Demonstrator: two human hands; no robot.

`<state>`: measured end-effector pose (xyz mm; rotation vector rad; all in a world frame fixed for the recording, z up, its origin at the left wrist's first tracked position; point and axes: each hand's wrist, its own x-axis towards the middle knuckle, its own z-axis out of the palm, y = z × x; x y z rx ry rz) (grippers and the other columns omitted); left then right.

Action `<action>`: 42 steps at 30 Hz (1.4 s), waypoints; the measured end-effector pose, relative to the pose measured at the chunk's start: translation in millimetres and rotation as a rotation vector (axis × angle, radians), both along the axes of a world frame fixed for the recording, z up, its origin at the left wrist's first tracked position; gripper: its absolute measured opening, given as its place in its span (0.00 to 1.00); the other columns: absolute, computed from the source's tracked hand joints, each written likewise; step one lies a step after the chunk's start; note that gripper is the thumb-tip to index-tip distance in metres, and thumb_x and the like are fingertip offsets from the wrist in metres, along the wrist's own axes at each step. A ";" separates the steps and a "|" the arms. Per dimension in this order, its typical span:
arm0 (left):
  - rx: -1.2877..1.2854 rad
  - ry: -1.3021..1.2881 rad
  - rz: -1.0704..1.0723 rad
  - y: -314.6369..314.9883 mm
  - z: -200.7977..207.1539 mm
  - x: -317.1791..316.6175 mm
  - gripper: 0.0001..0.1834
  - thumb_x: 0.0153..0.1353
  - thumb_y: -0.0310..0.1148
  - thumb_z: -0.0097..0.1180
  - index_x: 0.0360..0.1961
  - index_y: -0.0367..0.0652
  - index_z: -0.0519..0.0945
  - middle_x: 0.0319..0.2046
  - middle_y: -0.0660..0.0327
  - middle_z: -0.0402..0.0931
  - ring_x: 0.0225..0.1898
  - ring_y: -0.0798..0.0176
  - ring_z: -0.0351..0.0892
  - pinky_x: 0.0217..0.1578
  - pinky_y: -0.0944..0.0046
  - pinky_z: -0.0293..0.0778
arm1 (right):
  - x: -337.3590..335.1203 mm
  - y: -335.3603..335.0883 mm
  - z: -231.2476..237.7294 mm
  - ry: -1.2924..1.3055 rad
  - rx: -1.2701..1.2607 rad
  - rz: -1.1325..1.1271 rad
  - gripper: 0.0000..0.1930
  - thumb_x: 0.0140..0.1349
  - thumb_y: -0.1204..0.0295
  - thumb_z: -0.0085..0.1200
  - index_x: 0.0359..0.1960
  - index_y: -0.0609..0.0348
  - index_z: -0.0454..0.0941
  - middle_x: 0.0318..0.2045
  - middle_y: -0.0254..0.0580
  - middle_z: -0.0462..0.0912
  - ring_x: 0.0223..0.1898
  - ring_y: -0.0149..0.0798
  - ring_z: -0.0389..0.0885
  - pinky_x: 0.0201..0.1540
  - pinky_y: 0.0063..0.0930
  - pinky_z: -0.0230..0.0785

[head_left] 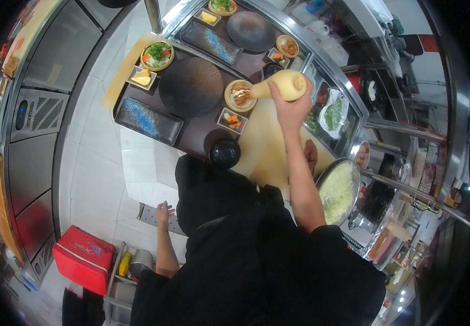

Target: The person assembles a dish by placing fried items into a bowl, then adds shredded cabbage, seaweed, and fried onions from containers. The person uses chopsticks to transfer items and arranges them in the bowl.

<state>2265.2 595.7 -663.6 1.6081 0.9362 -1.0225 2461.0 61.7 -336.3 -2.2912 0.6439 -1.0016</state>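
Note:
My right hand is wrapped around a squeeze bottle of pale yellow sauce. The bottle is tipped on its side, its nozzle over a small round bowl of brown fried pieces with pale sauce on top. That bowl stands on a dark tray, along with a large black round plate, a blue-speckled rectangular plate, a salad bowl, a dish of yellow slices, a dish of cut vegetables and a black bowl. Low at my side hangs my left hand, loosely open and holding nothing.
A second set tray lies beyond the first. A large pan of shredded pale vegetable sits beside my right arm, near foil with greens. A steel post rises at the counter's far end. On the floor stands a red box.

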 end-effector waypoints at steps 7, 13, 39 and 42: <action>-0.033 -0.090 0.050 -22.5 21.6 37.1 0.22 0.78 0.44 0.51 0.61 0.36 0.72 0.48 0.47 0.85 0.39 0.54 0.88 0.38 0.56 0.84 | -3.0 18.0 -5.1 -0.008 0.124 0.094 0.36 0.51 0.65 0.81 0.58 0.63 0.73 0.45 0.50 0.87 0.46 0.44 0.89 0.50 0.37 0.80; -0.044 -0.031 0.027 -17.7 8.7 22.2 0.24 0.77 0.45 0.51 0.62 0.36 0.72 0.49 0.46 0.84 0.40 0.54 0.88 0.39 0.56 0.84 | -5.7 -1.5 0.4 0.008 0.092 -0.003 0.34 0.52 0.65 0.80 0.56 0.63 0.74 0.45 0.50 0.86 0.45 0.43 0.88 0.50 0.37 0.80; -0.003 -0.037 -0.018 -22.8 24.8 20.7 0.25 0.75 0.45 0.53 0.61 0.35 0.72 0.50 0.43 0.83 0.40 0.50 0.88 0.39 0.53 0.85 | -21.9 -44.6 -17.6 -0.555 1.252 -0.207 0.28 0.69 0.55 0.65 0.63 0.56 0.69 0.54 0.42 0.79 0.52 0.47 0.85 0.52 0.49 0.85; -0.016 -0.026 0.048 -21.6 28.5 18.2 0.25 0.76 0.45 0.52 0.63 0.36 0.70 0.52 0.43 0.82 0.41 0.50 0.88 0.41 0.52 0.85 | -12.2 -68.9 -19.8 -0.701 1.336 -0.230 0.28 0.70 0.54 0.63 0.62 0.55 0.69 0.54 0.42 0.79 0.52 0.47 0.85 0.51 0.50 0.85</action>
